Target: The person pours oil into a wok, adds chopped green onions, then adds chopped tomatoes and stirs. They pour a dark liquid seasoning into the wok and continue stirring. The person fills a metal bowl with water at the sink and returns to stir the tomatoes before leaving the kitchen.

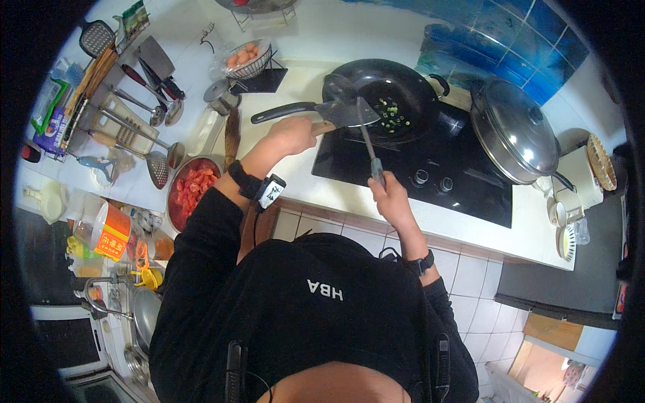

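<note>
My left hand [292,135] grips the wooden handle of a kitchen cleaver, and the wide metal cleaver blade [347,114] reaches over the near left rim of a black wok [408,85]. In my right hand [390,196] is the grey handle of a metal-shafted utensil [370,143]. Its far end overlaps the cleaver blade; whether they touch I cannot tell. Chopped green onion [393,115] lies scattered on the wok's bottom. The wok sits on a black glass cooktop [363,158], its long black handle [282,112] pointing left.
A lidded steel pan [519,131] stands at the cooktop's right. Two control knobs [433,180] face me. On the left are a bowl of cut tomatoes [194,194], a brush [232,133], a wire basket [254,65] of eggs and hanging utensils [151,95].
</note>
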The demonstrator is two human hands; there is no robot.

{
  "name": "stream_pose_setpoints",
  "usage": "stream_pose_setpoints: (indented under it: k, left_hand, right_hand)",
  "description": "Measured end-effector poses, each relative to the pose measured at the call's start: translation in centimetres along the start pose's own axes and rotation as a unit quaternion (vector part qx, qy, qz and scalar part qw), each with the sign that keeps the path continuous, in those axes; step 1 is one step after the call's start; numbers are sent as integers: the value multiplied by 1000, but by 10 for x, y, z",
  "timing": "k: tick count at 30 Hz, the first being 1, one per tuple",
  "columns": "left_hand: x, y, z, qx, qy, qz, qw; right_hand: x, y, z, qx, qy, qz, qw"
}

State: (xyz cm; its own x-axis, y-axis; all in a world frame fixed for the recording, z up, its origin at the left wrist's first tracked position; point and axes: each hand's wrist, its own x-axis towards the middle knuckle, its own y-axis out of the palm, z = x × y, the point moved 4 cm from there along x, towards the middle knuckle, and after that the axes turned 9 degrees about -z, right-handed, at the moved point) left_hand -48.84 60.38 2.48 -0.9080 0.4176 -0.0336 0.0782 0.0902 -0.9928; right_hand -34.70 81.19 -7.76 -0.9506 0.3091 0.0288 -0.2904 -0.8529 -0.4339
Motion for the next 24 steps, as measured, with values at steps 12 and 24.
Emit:
stream_pose_setpoints:
  k: [12,24]
  left_hand:
    - [-24,-6,44,-34,-52,-20,998]
    - [-42,-17,80,-52,-4,-90,995]
  right_hand:
    - [-14,4,6,23,-3,-11,1000]
    - [-30,34,39,98,39,30,994]
